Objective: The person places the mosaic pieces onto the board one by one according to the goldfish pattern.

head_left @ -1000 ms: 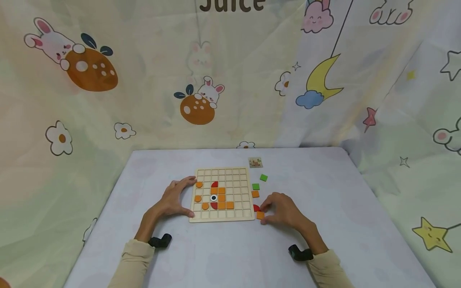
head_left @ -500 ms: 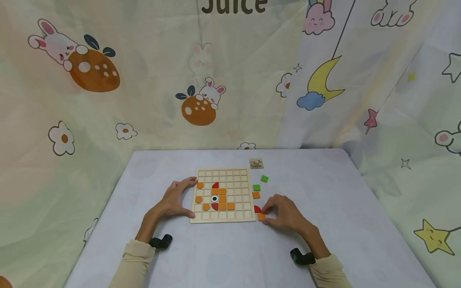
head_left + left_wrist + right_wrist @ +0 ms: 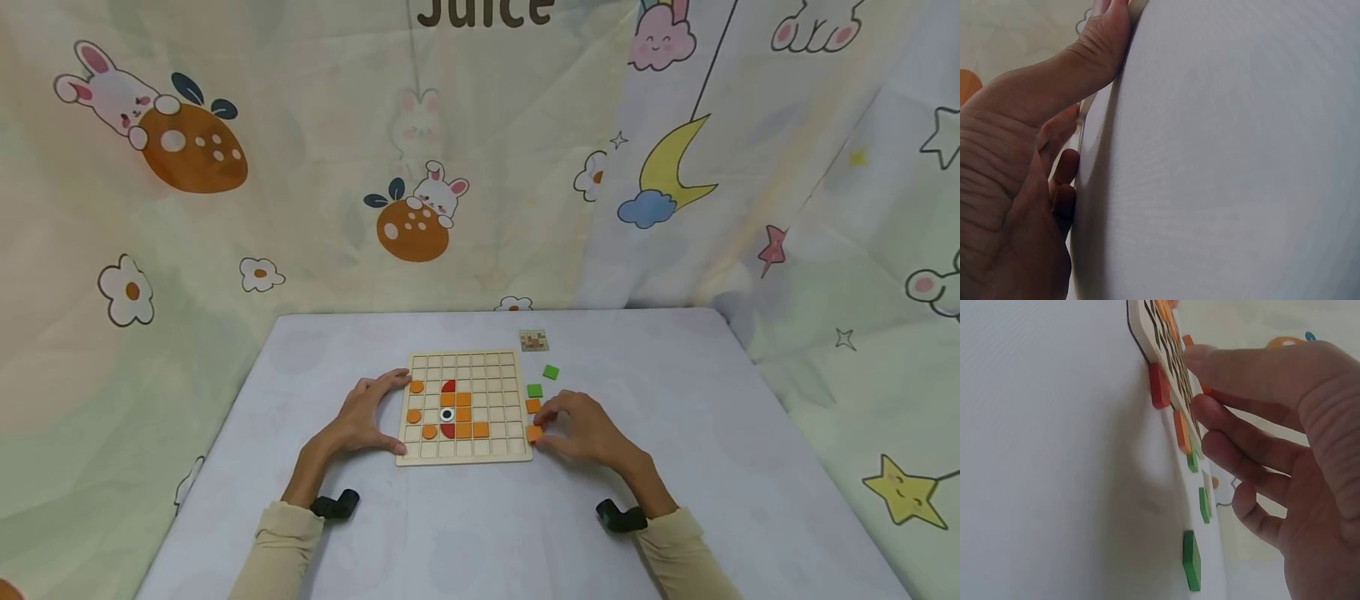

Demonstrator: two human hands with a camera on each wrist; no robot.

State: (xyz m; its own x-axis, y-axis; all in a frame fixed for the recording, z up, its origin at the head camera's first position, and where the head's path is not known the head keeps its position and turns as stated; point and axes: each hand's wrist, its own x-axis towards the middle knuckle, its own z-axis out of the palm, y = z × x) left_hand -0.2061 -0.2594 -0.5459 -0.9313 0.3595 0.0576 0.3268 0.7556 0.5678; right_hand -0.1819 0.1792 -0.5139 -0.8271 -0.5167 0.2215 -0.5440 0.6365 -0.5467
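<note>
A pale wooden grid board (image 3: 501, 375) lies on the table. On it are orange squares (image 3: 463, 413), orange discs (image 3: 416, 387), red quarter-round pieces (image 3: 448, 387) and a white tile with a black-ringed eye (image 3: 447, 414). My left hand (image 3: 360, 417) rests at the board's left edge, thumb near the lower corner and fingertips farther up. Just off the right edge, my right hand (image 3: 588, 427) pinches an orange square tile (image 3: 534, 433) between thumb and fingers. A loose red piece (image 3: 1159, 386) beside the board shows in the right wrist view, hidden in the head view.
Right of the board lie another orange square (image 3: 533, 406) and green squares (image 3: 534, 390). Farther back is a small patterned card (image 3: 534, 340). A printed cloth (image 3: 315, 167) hangs behind the white table (image 3: 465, 533).
My right hand has picked up the orange square from the table and moved it up and left to the board's right edge. My left hand stays at the board.
</note>
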